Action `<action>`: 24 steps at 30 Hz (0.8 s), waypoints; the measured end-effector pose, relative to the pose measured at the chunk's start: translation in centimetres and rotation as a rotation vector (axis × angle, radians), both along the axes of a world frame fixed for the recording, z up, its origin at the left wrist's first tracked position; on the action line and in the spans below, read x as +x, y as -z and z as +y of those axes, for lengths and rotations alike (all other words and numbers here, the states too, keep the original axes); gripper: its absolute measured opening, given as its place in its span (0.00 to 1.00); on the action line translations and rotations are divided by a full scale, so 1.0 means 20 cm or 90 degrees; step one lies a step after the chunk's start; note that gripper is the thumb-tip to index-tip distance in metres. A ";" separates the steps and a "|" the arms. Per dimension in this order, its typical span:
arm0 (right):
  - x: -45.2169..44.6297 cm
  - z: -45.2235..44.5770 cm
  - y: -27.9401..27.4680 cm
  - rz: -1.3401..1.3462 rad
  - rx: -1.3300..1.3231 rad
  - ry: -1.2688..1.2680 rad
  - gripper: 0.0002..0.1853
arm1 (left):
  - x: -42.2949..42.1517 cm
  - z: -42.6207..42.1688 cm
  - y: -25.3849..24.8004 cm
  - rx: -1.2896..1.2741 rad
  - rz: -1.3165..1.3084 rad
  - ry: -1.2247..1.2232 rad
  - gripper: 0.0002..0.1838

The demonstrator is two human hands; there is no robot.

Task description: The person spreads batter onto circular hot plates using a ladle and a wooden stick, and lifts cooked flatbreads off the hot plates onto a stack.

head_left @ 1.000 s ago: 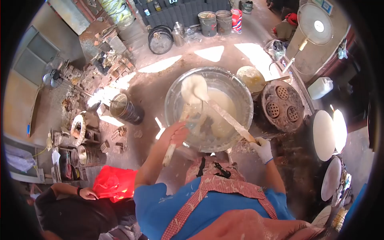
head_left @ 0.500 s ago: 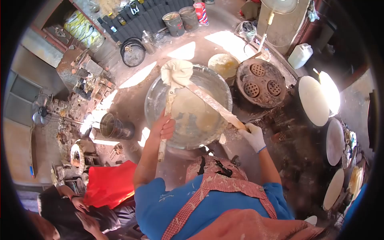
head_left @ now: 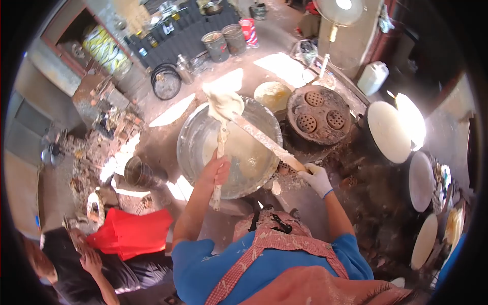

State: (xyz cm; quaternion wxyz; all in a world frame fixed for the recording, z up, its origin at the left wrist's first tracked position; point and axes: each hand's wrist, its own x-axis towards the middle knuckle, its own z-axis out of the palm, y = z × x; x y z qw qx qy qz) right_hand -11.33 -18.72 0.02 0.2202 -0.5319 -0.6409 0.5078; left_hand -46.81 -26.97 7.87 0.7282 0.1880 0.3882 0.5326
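Note:
My bare left hand is wrapped round a pale, batter-crusted stick. In my right hand, which wears a white glove, is the end of a long flat wooden paddle smeared with dough. The two tools meet at their far ends, where a lump of soft white dough hangs on them over the far rim of a wide metal basin. Wet, pale batter lies in the bottom of the basin.
Right of the basin stands a round stove with three perforated discs. Behind is a bowl of yellowish stuff. Large round pans line the right side. A dark bucket lies left; another person sits beside a red cloth.
The dough lump has changed from a rounded bundle to a looser, drooping shape with a raised left edge. My view has shifted slightly. The other person's arms and head have moved.

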 end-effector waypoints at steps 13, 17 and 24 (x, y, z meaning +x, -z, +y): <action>0.83 -0.51 0.04 0.024 0.081 0.320 0.22 | 0.88 0.58 -0.03 -0.113 -0.321 0.365 0.21; 1.28 -0.70 0.32 -0.083 0.045 0.372 0.23 | 1.56 0.68 0.09 -0.375 -0.432 0.398 0.12; 2.07 -1.59 0.34 -0.295 -0.079 0.601 0.26 | 2.86 0.72 0.47 -0.577 -0.507 0.510 0.19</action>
